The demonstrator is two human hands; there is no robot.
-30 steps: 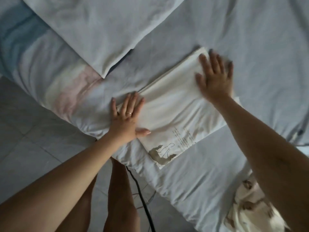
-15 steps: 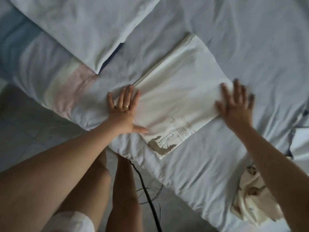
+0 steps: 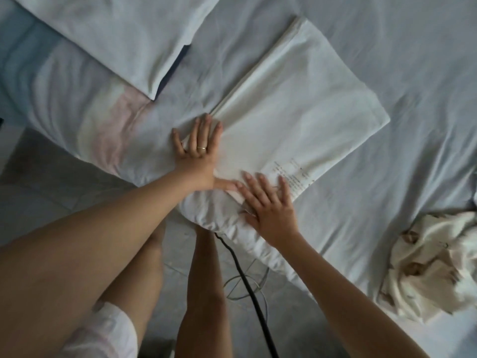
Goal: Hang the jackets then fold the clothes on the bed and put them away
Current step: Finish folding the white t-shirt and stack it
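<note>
Both hands lie flat with straight fingers on a folded white garment (image 3: 291,107) that rests near the edge of the bed (image 3: 387,42). The left hand (image 3: 198,156), with a ring (image 3: 201,148) on one finger, presses the garment's left edge, fingers close together and thumb stretched out along the near side. The right hand (image 3: 271,205) has its fingers spread over the garment's near corner and hides that corner; its fingertips almost meet the left thumb. Beside the right hand, a few lines of printed text (image 3: 291,174) show on the cloth, too small to read. What kind of garment it is cannot be told from the folded shape.

A crumpled cream garment (image 3: 433,264) with brown markings lies well apart at the right, blurred and partly cut off by the frame. A pillow (image 3: 111,34) sits at the upper left, its top out of frame. Below the bed edge, a black cable (image 3: 247,285) runs over the tiled floor (image 3: 51,182) between the person's legs and the bed; where it ends is hidden.
</note>
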